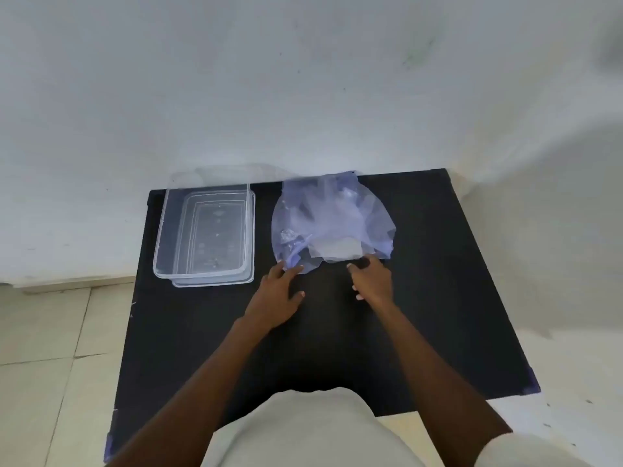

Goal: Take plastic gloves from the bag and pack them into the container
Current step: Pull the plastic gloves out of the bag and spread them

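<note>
A translucent bluish plastic bag [332, 219] lies flat at the back middle of the black table, its mouth toward me. Pale plastic gloves [337, 248] show through it near the opening. A clear rectangular container [205, 230] stands empty at the back left, resting on what looks like its lid. My left hand [281, 293] lies spread on the table, fingertips touching the bag's near left edge. My right hand [371, 279] is at the bag's near right edge, fingers curled at the opening; whether it grips the plastic is unclear.
The black table [438, 298] stands against a white wall, and the bag's far end reaches that wall. Tiled floor lies to the left and right of the table. My pale clothing fills the bottom middle of the view.
</note>
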